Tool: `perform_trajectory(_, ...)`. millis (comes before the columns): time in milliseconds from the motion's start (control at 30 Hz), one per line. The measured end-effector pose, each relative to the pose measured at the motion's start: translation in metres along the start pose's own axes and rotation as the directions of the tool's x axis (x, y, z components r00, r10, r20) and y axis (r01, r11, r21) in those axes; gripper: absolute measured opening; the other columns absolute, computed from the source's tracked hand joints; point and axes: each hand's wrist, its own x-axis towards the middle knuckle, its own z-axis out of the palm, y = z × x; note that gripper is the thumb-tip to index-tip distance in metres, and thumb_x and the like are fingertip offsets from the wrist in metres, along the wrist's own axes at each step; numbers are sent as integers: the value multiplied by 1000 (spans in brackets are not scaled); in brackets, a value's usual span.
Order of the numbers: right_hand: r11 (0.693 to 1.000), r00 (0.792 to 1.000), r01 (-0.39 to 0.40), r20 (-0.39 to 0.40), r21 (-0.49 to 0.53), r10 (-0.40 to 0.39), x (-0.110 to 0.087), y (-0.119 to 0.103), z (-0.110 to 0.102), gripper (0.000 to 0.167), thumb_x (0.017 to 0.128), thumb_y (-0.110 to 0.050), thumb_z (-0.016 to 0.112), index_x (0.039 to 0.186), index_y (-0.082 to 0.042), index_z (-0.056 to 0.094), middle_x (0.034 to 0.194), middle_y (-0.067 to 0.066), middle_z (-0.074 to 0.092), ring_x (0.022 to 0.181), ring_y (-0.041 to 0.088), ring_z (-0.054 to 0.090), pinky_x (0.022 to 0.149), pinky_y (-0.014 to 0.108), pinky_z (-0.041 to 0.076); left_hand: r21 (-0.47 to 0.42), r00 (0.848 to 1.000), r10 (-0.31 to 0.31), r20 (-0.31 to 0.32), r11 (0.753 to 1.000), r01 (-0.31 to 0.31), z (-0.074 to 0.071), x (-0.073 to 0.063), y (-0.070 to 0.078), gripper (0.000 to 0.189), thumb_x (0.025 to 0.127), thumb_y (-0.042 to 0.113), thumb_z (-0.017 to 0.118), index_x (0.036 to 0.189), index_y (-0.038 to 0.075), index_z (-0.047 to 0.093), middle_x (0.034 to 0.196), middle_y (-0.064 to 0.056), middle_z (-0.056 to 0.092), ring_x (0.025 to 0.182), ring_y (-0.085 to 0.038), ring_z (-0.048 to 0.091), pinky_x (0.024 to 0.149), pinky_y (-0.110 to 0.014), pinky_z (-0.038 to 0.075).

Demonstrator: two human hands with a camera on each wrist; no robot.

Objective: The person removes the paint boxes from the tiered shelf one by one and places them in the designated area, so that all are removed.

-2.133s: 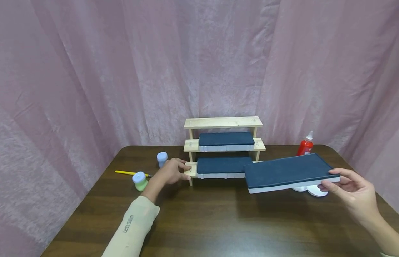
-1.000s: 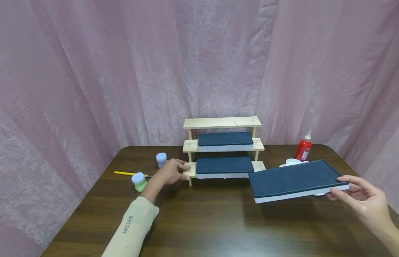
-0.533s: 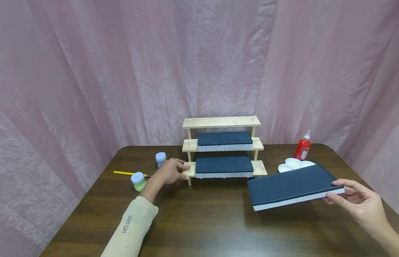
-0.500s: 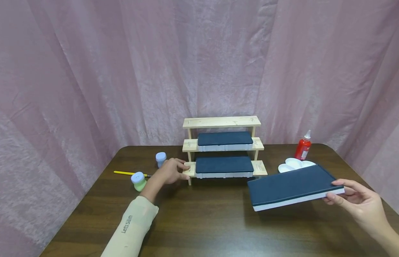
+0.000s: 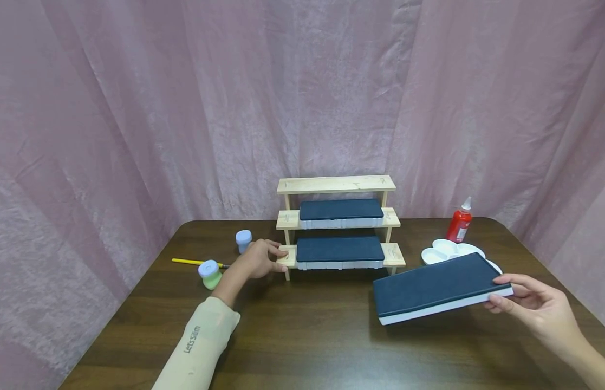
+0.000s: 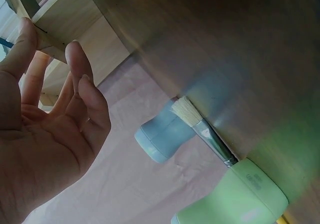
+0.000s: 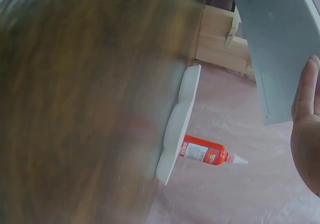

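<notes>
My right hand (image 5: 541,309) pinches the right end of a flat box with a dark blue top and white sides (image 5: 436,287), between thumb and fingers. The box hangs tilted over the table; its pale underside shows in the right wrist view. At the left end of the lowest step of a three-tier wooden shelf (image 5: 336,185), my left hand (image 5: 257,260) grips the board with thumb and fingers. Two similar blue-topped boxes lie on this shelf, one on the middle step (image 5: 341,208) and one on the lowest (image 5: 339,249). The top step is bare.
A white palette (image 5: 434,255) lies behind the held box, partly hidden by it. Behind that stands a red squeeze bottle (image 5: 460,225). To the left are a blue jar (image 5: 244,241), a green jar with blue lid (image 5: 210,275) and a yellow-handled paintbrush (image 5: 187,261).
My right hand has drawn the held box away from the shelf, toward me and lower, uncovering the shelf's right end and more of the palette. My left hand stays at the shelf.
</notes>
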Motion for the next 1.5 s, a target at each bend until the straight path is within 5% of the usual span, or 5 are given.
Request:
perform_trajectory(900, 986, 989, -118, 71, -115, 127, -2, 5, 1, 39, 83, 30, 53, 114, 8, 62, 84, 15, 75, 73, 21, 73, 67, 26, 58, -21, 1000, -3, -3, 1000, 3, -1, -1, 3, 43, 77, 23, 87, 117, 18, 75, 134, -7, 62, 129, -33, 52, 103, -43, 44)
perform_trajectory(1100, 936, 961, -251, 52, -247, 272, -4, 5, 3, 24, 94, 16, 52, 110, 3, 65, 86, 12, 75, 74, 23, 73, 62, 38, 58, -15, 1000, -7, -5, 1000, 7, 0, -1, 1, 43, 77, 23, 87, 118, 18, 75, 134, -6, 62, 129, -33, 52, 103, -43, 44)
perform_trajectory(1500, 883, 902, -409, 43, -229, 429, -3, 9, 6, 32, 95, 7, 59, 123, -5, 65, 88, 18, 74, 81, 25, 74, 66, 40, 59, -4, 1000, -16, 1, 1000, 16, 1, 0, 0, 44, 77, 25, 87, 118, 20, 74, 134, -5, 63, 129, -33, 51, 102, -44, 45)
